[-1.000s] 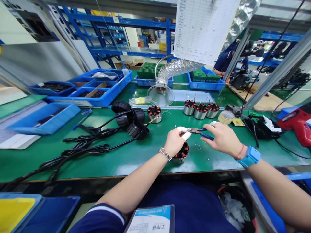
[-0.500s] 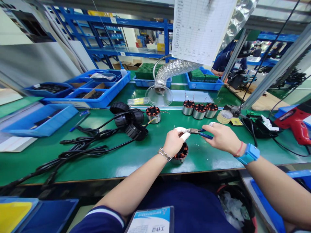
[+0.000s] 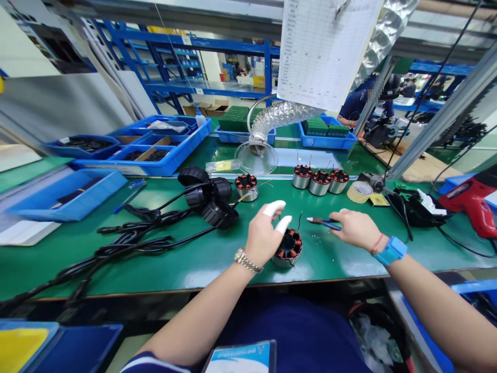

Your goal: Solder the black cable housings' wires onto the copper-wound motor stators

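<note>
A motor stator point(image 3: 288, 247) with copper windings and a silver case stands near the bench's front edge, one dark wire sticking up from it. Just above its left side is my left hand point(image 3: 264, 232), thumb and forefinger apart in white finger covers, with nothing seen between them. My right hand point(image 3: 356, 227) grips a pair of pliers point(image 3: 325, 223) by dark blue handles, the jaws pointing left toward the wire but apart from it. Small bright scraps point(image 3: 316, 237) lie on the green bench under the pliers.
Several stators point(image 3: 320, 182) stand farther back, another stator point(image 3: 246, 187) left of them. Black cables point(image 3: 128, 243) with round black caps point(image 3: 219, 212) cover the left. A fume duct hood point(image 3: 256, 157) hangs behind; a red heat gun point(image 3: 471, 199) lies far right. A co-worker point(image 3: 355, 106) sits beyond.
My left hand has let go of the wire and opened, moving slightly left and down. The pliers have come away to the right, and the stator's wire now stands free.
</note>
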Available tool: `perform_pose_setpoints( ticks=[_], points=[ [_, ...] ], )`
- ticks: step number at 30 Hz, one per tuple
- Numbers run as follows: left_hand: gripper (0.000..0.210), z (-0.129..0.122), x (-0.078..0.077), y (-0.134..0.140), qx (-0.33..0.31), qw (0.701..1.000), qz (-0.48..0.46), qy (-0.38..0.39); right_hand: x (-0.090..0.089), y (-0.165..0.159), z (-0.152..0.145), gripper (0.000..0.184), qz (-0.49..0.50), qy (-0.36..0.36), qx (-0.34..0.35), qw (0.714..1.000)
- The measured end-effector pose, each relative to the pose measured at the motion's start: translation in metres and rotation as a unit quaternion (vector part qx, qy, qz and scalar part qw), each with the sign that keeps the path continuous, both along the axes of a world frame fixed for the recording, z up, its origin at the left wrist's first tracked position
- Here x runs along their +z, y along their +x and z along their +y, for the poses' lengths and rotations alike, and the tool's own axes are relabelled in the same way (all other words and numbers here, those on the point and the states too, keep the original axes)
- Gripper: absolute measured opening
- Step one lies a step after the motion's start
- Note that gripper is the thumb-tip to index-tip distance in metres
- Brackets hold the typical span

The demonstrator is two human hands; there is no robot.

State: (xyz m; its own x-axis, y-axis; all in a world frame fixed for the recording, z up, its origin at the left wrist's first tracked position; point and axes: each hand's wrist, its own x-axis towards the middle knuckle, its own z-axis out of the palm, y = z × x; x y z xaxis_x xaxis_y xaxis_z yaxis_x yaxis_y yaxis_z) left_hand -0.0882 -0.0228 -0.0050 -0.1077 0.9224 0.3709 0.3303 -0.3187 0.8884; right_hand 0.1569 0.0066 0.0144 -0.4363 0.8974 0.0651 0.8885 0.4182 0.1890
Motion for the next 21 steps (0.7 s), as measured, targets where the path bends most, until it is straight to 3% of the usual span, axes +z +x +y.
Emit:
perform_pose_setpoints(
  ticks=[2,6,9,14,21],
  points=[
    [0.033,0.003,-0.004,-0.01,0.016,0.998,-0.045,-0.034,-0.016,0.002,-0.002,0.025,-0.043,-0.018,0.003,0.999],
    [0.029,0.01,-0.011,-0.014,-0.066,0.972,-0.174,-0.146,-0.025,0.0,-0.003,0.027,-0.054,-0.002,0.016,0.998],
    [0.021,0.011,-0.011,-0.009,-0.068,0.964,-0.206,-0.155,-0.009,-0.007,-0.001,0.037,-0.01,0.037,0.023,0.999],
    [0.014,0.007,-0.008,-0.006,-0.065,0.972,-0.181,-0.135,0.024,-0.031,-0.006,0.046,0.1,0.085,0.063,0.989],
    [0.011,0.007,-0.008,-0.007,-0.076,0.97,-0.192,-0.125,0.039,-0.062,-0.011,0.045,0.062,0.1,0.103,0.988]
  ],
)
